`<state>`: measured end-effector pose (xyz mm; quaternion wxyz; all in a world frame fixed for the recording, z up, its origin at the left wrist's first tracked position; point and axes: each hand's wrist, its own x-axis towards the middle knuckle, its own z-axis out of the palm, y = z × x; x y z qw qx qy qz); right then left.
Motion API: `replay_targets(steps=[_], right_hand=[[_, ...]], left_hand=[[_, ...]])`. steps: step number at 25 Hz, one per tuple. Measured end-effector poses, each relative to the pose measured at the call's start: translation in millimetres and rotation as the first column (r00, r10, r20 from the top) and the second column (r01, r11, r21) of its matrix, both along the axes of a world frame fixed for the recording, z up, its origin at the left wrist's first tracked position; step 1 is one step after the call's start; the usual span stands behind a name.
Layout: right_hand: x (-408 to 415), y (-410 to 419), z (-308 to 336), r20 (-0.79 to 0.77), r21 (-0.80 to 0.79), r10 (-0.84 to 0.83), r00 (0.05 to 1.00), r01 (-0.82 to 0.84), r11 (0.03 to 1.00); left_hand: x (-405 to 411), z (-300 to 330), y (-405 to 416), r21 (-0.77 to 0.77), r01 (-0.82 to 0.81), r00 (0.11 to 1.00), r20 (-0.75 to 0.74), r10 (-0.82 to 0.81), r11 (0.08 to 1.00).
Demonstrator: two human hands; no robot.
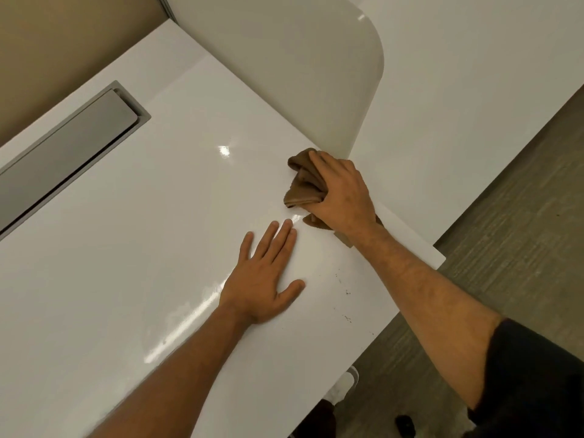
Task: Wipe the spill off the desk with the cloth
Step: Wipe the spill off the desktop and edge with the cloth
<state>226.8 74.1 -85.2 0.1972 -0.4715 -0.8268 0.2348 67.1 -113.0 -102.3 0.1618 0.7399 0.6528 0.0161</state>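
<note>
A crumpled brown cloth (pixel 302 181) lies on the glossy white desk (pixel 132 254) near its far right edge. My right hand (pixel 343 194) grips the cloth from above, fingers curled over it, close to the base of a curved white partition. My left hand (pixel 267 276) rests flat on the desk with straight spread fingers, just below and left of the cloth. A few small dark specks (pixel 347 293) mark the desk near the right edge, right of my left hand. A faint wet sheen runs along the desk beside my left forearm.
A grey metal cable-tray lid (pixel 69 147) is set into the desk at the left. The curved white partition (pixel 303 74) rises at the desk's far end. Grey carpet (pixel 521 216) lies to the right, with a shoe (pixel 346 385) below the desk edge.
</note>
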Motion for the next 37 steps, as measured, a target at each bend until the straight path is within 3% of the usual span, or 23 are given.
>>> replay_targets(steps=[4,9,11,17,21,23,25,28,30,32,33,37], right_hand=[[2.5,5.8,1.7,-0.103,-0.111,0.123,0.987,-0.135,0.985],[38.9,-40.6,2.0,-0.104,-0.106,0.207,0.973,-0.218,0.970],[54.0,-72.9,1.3,-0.107,-0.073,0.216,0.971,-0.224,0.972],[89.7,-173.7,1.4,-0.100,-0.096,0.185,0.978,-0.195,0.976],[87.8,-244.9,4.6,-0.175,-0.110,0.170,0.970,-0.191,0.975],[82.3,-261.2,19.9,-0.339,-0.316,-0.037,0.940,-0.077,0.946],[81.4,-246.7,36.8,-0.408,-0.483,-0.375,0.832,0.152,0.862],[85.5,-208.4,54.6,-0.413,-0.459,-0.605,0.681,0.418,0.783],[76.2,-202.8,48.2,-0.330,-0.449,-0.580,0.745,0.416,0.791],[63.4,-212.2,29.2,-0.094,-0.304,-0.438,0.894,0.394,0.868],[57.0,-213.1,19.9,-0.015,-0.220,-0.391,0.920,0.379,0.899],[33.5,-166.3,10.8,-0.093,-0.187,-0.421,0.902,0.400,0.897]], left_hand=[[-0.5,-1.5,-0.4,0.013,0.005,1.000,0.022,-0.005,1.000],[-3.1,2.7,-6.7,0.120,-0.141,0.957,0.271,0.104,0.983],[-3.0,3.8,-7.9,0.148,-0.166,0.946,0.305,0.114,0.975],[1.3,12.0,-15.7,0.217,-0.023,0.970,0.241,-0.031,0.976],[4.4,15.4,-43.0,0.182,-0.012,0.945,0.323,-0.049,0.983],[-10.0,15.8,-73.0,0.160,-0.052,0.942,0.334,-0.004,0.986],[-35.8,16.0,-106.9,0.120,-0.106,0.952,0.300,0.065,0.987],[-75.3,16.4,-146.6,0.051,-0.158,0.974,0.171,0.147,0.986],[-85.8,13.0,-159.6,-0.002,-0.176,0.980,0.090,0.176,0.984],[-85.2,7.5,-162.2,-0.001,-0.167,0.985,0.030,0.167,0.986],[-85.7,4.5,-162.2,0.008,-0.166,0.986,0.019,0.166,0.986],[-88.0,0.2,-160.2,0.021,-0.160,0.987,0.008,0.159,0.987]])
